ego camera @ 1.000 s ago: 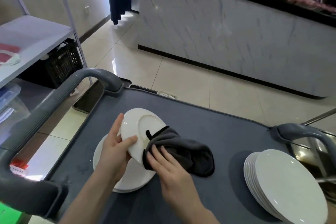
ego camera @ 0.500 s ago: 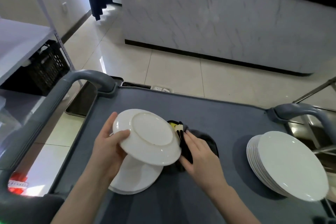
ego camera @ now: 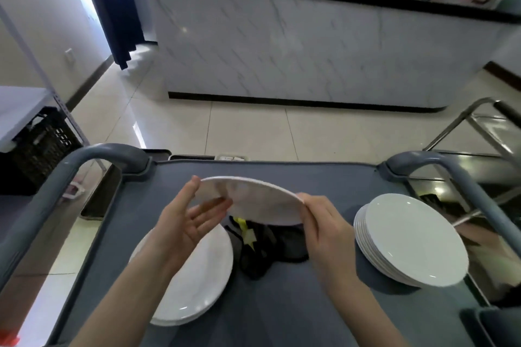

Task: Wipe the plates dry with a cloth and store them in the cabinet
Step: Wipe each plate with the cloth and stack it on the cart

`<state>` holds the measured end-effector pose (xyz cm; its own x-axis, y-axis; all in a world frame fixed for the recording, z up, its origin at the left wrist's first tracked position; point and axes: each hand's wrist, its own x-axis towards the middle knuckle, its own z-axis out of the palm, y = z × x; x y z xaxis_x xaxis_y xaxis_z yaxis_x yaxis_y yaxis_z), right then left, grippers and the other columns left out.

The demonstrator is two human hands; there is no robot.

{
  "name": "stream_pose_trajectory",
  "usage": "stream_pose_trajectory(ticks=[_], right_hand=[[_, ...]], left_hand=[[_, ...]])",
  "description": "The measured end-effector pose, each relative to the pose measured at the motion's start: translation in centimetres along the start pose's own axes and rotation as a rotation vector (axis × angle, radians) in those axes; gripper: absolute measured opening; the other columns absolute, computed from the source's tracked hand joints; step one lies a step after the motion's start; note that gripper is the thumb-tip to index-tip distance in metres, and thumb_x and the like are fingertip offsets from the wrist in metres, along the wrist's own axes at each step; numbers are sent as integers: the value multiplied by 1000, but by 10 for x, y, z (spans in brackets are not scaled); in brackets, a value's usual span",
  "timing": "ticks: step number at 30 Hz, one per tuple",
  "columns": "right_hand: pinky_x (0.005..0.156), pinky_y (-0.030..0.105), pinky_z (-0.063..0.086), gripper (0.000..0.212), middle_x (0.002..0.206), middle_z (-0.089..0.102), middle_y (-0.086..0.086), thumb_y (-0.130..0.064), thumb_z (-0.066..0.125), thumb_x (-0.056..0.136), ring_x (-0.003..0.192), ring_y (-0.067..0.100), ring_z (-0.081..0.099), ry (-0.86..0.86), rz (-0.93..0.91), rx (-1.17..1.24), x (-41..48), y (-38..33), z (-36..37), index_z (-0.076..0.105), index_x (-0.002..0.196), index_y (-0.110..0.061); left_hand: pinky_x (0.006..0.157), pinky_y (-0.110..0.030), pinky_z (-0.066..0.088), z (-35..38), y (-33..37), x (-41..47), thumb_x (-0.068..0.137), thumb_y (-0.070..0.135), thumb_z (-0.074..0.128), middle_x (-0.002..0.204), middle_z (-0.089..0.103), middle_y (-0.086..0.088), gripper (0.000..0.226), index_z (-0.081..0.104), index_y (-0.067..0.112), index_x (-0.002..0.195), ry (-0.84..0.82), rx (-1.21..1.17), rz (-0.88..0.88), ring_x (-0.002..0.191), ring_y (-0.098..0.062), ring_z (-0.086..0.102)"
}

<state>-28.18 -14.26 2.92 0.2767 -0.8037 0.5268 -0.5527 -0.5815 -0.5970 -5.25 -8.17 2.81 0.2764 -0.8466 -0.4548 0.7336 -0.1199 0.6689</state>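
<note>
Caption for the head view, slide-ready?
Right hand pinches a white plate, left hand steadies it, over the dark cloth on a grey cart.

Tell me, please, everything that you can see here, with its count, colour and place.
held plate: one, white, above the cart, between both hands.
left stack of plates: few, white, cart's left.
right stack of plates: several, white, cart's right.
cloth: one, dark grey, yellow tag, on the cart under the held plate.
cart: one, grey, foreground.
crate: one, black, far left.
counter: one, white marbled, beyond the cart.
left hand: straight fingers touch the held plate's left rim.
right hand: grips its right rim.
</note>
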Motion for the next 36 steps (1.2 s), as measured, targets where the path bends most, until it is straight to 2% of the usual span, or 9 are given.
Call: stream_pose_trajectory(ticks=[4,7,11,15,19,25,28,33,36], right_hand=[[67,22,42,13,84,64,-16,-25,54,97,78,2,57,-36,332,101,10,26,-27,66,95,-30],[67,27,45,15,77,66,-13,-31,55,96,72,6,57,-49,494,194,6,51,-47,67,88,-33],[71,38,47,18,74,68,-9,-27,57,94,73,17,58,-53,660,320,-1,80,-74,69,81,-30],[65,36,49,17,78,67,8,-21,58,93,71,19,56,-28,789,444,-6,105,-98,71,83,-16],[55,25,54,19,81,73,-3,-17,61,91,75,16,67,77,805,493,-7,125,-125,74,94,-31],[72,36,56,30,76,72,-9,-22,62,89,73,13,65,66,781,164,-6,168,-161,68,115,-36],[64,24,46,28,75,67,-9,-18,59,88,73,13,61,31,781,30,-9,193,-177,71,107,-34],[73,29,41,34,89,63,3,-16,57,91,83,20,56,-4,849,-92,-14,229,-193,64,123,-22],[67,35,42,24,83,60,10,-11,55,90,80,25,55,-17,846,-117,-17,244,-200,69,110,-13]], left_hand=[[70,-31,61,24,-5,10,90,25,66,101,74,-20,31,63,5,114,-59,348,11,94,-28,73],[65,-33,61,40,-14,19,90,10,66,76,72,-1,16,73,14,104,-14,767,126,65,-14,67],[66,-31,58,65,-32,27,88,7,65,88,60,-3,40,69,44,104,-85,1060,281,74,-18,67],[79,-25,54,90,-57,29,85,0,64,86,68,8,64,65,61,104,-189,1081,316,81,-9,67],[72,-35,61,116,-87,35,80,-6,69,79,73,1,49,74,38,101,-93,928,315,80,-20,72],[76,-36,60,158,-137,48,79,-6,70,85,76,-2,39,78,29,96,-48,836,256,82,-19,74],[77,-32,59,178,-160,54,80,-7,68,87,76,-1,40,77,27,99,-93,849,220,84,-18,74],[82,-33,58,205,-194,64,80,-7,60,90,76,2,45,77,30,100,-138,930,155,87,-17,73],[84,-34,57,218,-210,70,80,-2,62,87,76,6,44,76,34,103,-116,1036,154,85,-13,72]])
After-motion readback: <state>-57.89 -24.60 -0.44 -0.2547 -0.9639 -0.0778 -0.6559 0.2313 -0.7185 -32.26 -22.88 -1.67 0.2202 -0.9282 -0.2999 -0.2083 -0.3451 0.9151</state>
